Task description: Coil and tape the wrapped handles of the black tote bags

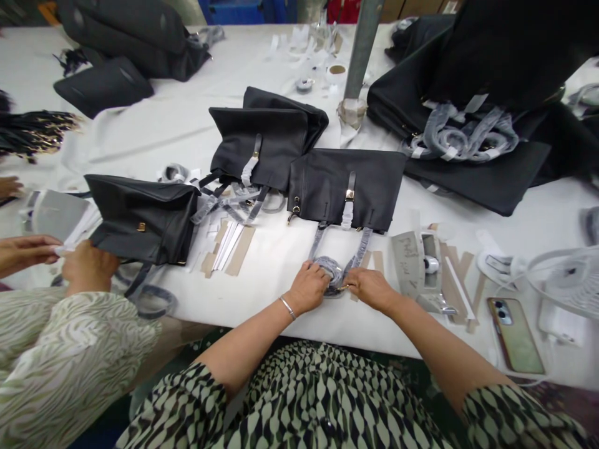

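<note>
A black handbag [346, 187] lies flat on the white table [290, 312] in front of me, with a gold clasp strap down its middle. Its two handles, wrapped in grey foam, run toward me and meet in a loop [331, 268]. My left hand [309, 287] is closed on the left side of that wrapped loop. My right hand [372, 288] pinches its right side, where a small gold fitting shows between my fingers.
Two more black bags [262, 140] [145, 215] lie to the left; a co-worker's hands [88, 265] hold paper beside the nearer one. A pile of bags [468, 118] fills the back right. A phone [515, 333], card strips [231, 246], a metal post [362, 43].
</note>
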The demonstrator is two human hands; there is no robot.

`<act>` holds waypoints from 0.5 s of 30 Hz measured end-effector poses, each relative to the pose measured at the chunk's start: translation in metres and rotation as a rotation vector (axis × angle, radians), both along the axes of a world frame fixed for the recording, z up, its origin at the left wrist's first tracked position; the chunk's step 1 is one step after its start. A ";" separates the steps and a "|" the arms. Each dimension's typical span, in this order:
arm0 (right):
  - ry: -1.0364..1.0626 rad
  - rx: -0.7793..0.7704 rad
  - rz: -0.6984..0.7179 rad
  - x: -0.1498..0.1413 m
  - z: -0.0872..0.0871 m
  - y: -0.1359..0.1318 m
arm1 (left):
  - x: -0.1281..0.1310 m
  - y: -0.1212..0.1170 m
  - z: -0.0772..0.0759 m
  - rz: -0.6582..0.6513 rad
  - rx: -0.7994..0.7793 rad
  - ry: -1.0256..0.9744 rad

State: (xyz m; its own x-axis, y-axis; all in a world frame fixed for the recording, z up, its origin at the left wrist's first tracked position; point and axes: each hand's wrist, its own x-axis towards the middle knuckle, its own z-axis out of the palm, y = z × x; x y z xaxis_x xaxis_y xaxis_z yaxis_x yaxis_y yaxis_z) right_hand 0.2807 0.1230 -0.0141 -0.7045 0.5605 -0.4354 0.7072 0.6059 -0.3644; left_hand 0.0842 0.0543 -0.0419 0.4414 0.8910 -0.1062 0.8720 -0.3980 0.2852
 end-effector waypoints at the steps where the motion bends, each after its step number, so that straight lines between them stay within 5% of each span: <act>1: -0.019 0.048 0.057 -0.005 0.001 0.008 | 0.003 -0.001 -0.002 0.038 0.009 0.020; 6: -0.008 0.181 0.132 -0.024 -0.007 0.031 | 0.012 0.003 -0.010 0.119 0.029 0.068; 15: 0.128 0.155 0.091 0.009 -0.023 0.016 | -0.006 0.007 -0.005 -0.059 -0.010 0.005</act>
